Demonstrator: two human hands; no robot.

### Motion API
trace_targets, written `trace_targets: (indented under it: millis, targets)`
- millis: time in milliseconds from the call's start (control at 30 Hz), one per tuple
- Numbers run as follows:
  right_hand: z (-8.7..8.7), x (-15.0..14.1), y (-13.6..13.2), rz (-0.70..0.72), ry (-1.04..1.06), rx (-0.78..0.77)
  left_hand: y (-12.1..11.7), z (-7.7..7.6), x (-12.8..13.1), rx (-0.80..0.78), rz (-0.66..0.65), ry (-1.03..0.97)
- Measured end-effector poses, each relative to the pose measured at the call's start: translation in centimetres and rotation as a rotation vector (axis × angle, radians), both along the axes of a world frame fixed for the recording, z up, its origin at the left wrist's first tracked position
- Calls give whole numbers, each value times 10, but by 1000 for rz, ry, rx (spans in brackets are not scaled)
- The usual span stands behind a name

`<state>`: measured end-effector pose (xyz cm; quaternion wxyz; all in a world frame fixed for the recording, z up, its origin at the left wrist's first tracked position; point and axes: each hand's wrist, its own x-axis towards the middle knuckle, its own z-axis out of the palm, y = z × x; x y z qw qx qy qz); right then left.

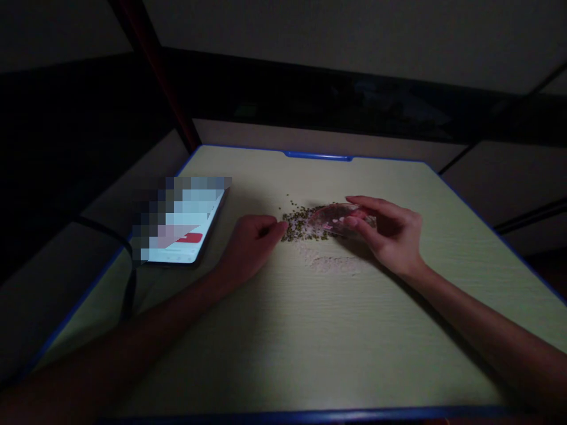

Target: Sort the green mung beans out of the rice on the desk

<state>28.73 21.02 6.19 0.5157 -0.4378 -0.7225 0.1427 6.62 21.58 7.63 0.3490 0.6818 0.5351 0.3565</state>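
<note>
A clear dish [333, 218] with pink marks is tilted low over the table. My right hand [392, 230] pinches its right side between thumb and fingers. Partly behind the dish lies a spread of small dark green beans [301, 223]. Pale grains, rice-like in size, are mixed among them, and more pale grains [334, 264] form a streak just in front. At the left edge of the beans rests my left hand [256, 239], its fingers curled closed. Whatever those fingers may hold is hidden.
The pale table [283, 348] has a blue rim and a blue handle piece [318, 156] at the far edge. On the left lies a lit phone or tablet [177, 255], partly blurred out. A dark cable [129, 289] hangs near it. The surroundings are dim.
</note>
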Motion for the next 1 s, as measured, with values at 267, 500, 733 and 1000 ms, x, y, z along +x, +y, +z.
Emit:
trace_targets:
  millis: [267,500,733,1000]
  targets:
    - [-3,0,-4,31,-48,-69,1,-3,-1,-1,-26,-17]
    - [8,1,-1,90,362,-155,0,0,-1,-9,-18,2]
    - [5,12,9,138,614,-460,0,-2,-1,8,-21,21]
    - [-2,-10,0,265,588,-533,1,-4,-2,6,-19,17]
